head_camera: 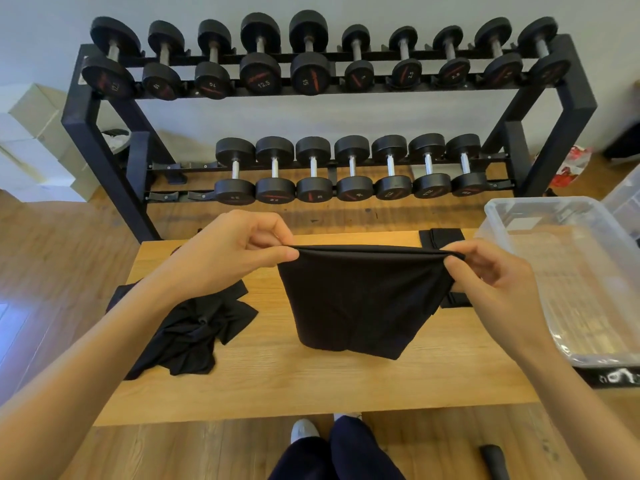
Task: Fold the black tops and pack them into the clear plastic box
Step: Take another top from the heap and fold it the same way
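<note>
Hanging mid-frame over the wooden table (346, 393), a black top (360, 299) is pinched at its upper edge by the left hand (239, 247) and right hand (491, 271), the long axis running left-right between them. The clear plastic box (519, 216) is seen at right, nearest the right hand; a crumpled black top (194, 330) lies lower left.
</note>
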Action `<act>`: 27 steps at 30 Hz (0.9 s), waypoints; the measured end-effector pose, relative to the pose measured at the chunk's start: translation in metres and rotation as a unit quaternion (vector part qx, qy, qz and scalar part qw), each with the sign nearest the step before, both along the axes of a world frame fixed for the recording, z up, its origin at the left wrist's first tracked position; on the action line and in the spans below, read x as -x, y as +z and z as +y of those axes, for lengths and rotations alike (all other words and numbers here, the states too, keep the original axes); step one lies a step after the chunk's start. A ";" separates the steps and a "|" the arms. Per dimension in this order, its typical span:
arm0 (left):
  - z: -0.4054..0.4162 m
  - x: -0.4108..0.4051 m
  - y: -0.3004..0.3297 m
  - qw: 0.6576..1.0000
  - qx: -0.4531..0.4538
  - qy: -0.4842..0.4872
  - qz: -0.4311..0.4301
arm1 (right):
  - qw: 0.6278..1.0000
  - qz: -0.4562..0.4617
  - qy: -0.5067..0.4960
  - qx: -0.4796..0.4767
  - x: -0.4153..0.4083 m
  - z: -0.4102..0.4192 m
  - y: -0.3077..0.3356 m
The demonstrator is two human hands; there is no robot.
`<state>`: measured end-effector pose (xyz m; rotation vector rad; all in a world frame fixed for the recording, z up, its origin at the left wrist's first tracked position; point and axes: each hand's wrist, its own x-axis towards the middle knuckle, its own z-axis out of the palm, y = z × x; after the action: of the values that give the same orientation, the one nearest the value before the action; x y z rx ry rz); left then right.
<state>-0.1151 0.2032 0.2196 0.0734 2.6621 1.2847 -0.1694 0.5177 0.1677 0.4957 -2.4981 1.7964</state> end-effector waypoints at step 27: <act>-0.010 0.150 -0.208 0.987 0.064 0.108 -0.105 | 0.961 -0.086 -0.009 -0.261 0.172 -0.052 -0.173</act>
<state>-0.2646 0.1928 0.0115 -0.3560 2.6158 1.1032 -0.3418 0.4662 -0.0049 0.3308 -3.0874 1.1982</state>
